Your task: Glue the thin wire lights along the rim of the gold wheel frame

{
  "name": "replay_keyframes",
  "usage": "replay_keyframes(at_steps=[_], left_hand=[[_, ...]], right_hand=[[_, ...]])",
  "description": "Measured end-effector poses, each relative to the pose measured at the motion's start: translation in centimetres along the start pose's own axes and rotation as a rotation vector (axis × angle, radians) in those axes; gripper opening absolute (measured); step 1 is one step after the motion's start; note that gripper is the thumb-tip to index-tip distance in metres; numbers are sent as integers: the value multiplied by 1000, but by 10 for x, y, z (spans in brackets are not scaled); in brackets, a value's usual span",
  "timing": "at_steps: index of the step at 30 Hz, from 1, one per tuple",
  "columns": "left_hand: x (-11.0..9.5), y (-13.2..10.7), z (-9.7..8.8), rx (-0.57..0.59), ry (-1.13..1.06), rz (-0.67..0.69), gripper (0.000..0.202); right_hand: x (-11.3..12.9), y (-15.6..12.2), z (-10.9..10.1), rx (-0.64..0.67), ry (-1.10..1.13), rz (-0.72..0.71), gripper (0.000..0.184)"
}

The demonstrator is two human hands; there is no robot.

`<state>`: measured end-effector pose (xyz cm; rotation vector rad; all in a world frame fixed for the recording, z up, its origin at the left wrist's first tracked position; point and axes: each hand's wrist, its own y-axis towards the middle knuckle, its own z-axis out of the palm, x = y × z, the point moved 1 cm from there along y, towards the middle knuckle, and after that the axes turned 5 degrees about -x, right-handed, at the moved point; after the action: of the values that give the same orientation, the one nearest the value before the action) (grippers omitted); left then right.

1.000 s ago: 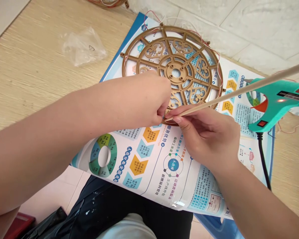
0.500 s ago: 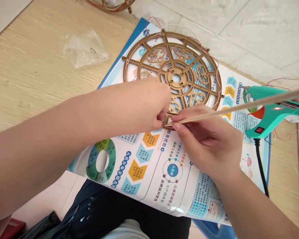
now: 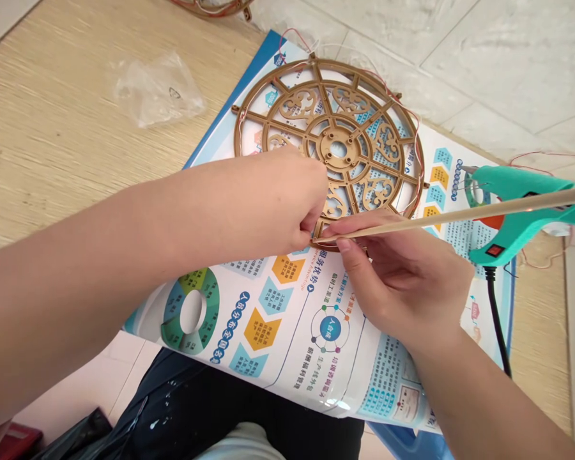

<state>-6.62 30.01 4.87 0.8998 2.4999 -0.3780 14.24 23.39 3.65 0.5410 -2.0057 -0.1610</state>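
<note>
A round bronze-coloured lattice frame [image 3: 336,121] with scroll patterns lies flat on a printed sheet [image 3: 287,358]. Thin red and white wires [image 3: 418,153] run along its rim. My right hand [image 3: 402,275] pinches a thin wooden stick [image 3: 479,209] between thumb and fingers. The stick's tip touches or nearly touches the frame's near rim, and its other end leaves the view at the right. My left hand [image 3: 292,198] is closed at that same rim, beside the tip. Whatever its curled fingers grip is hidden.
A teal glue gun [image 3: 512,191] with a black cord stands to the right on the sheet. At the upper left a clear plastic bag [image 3: 158,89] lies on the wooden surface [image 3: 67,128]. Part of another bronze frame [image 3: 215,7] shows at the top edge, near a tiled wall [image 3: 460,57].
My right hand has tilted the stick, so its far end sits lower in view. The left hand keeps its place at the rim. The whole view has shifted slightly.
</note>
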Motion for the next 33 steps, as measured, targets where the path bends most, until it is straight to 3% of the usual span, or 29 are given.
replay_keyframes(at_steps=[14, 26, 33], left_hand=[[-19, 6, -10, 136, 126, -143, 26], [-27, 9, -7, 123, 188, -134, 28], [-23, 9, -5, 151, 178, -151, 28]], right_hand=[[2, 6, 1, -1, -140, -190, 20], [-3, 1, 1, -24, -62, -90, 22], [2, 4, 1, -34, -230, -224, 15]])
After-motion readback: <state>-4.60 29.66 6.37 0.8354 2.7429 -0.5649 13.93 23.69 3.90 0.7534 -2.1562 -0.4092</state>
